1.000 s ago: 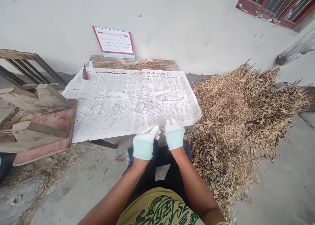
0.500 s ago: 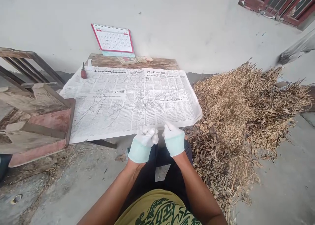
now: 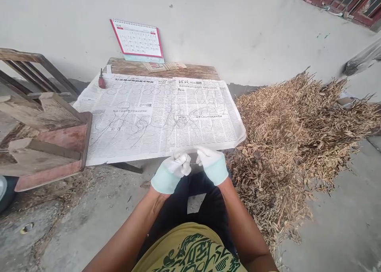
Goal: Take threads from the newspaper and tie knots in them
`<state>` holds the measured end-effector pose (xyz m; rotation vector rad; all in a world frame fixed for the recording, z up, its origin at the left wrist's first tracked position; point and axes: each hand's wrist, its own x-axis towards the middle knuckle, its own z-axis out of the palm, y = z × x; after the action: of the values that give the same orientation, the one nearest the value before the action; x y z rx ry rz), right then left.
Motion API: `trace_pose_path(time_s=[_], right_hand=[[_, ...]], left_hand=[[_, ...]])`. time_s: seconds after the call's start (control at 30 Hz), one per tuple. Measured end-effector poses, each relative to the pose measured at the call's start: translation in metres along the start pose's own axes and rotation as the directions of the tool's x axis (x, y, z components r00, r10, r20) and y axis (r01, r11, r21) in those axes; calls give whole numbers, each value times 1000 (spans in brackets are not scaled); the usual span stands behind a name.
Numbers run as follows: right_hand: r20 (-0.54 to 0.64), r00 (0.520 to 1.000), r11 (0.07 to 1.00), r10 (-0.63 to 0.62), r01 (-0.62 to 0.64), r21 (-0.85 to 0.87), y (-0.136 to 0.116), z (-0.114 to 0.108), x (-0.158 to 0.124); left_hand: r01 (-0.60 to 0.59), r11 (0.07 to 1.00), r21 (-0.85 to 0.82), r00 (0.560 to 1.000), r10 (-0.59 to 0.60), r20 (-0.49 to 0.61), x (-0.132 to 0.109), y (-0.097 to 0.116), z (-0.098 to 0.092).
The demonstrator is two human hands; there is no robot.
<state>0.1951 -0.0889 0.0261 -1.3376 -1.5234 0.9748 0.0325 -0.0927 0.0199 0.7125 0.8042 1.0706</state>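
Observation:
My left hand (image 3: pixel 177 165), in a white glove with a pale green cuff, is closed in front of the table's near edge. Close beside it my right hand (image 3: pixel 208 159), gloved alike, pinches with thumb and finger. A thin wire (image 3: pixel 194 163) shows faintly in the gap between them; its ends are hidden in the fingers. Beyond the hands, newspaper (image 3: pixel 131 145) covers most of the table. Several thin dark wires (image 3: pixel 181 121), curled into loops with loose tails, lie spread over the print.
A red-handled tool (image 3: pixel 102 81) stands at the paper's far left corner. Behind it, a desk calendar (image 3: pixel 138 39) leans on the wall above bare wood (image 3: pixel 199 70). A wooden chair (image 3: pixel 62 141) lies tipped at the left. Dry stalks (image 3: pixel 279 137) are heaped at the right.
The view has tilted slightly, so the table sits a little higher. Both hands stay together before the table edge, and my right hand has turned a little inward, fingers towards the left hand.

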Motion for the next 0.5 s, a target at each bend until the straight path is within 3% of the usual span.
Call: trace_pose_path(time_s=[0.1,0.23,0.37,0.5], right_hand=[[63,995,995,-76,80,-58,5,-4,-2],[122,983,984,-134,147,-105,3,-13,-4],[93,996,1000,-9,11,-17,-6,-15,-2],[-96,984,961,152,-124,249,-11,-6,-4]], left_hand=[[40,998,-47,997,-36,75,-1,0,-1],[109,994,17,977,-110,183,-2,-1,-3],[22,1000,-2,998,-22,51,-1,-2,-2],[-90,991,102,994,95,-49,1,2,2]])
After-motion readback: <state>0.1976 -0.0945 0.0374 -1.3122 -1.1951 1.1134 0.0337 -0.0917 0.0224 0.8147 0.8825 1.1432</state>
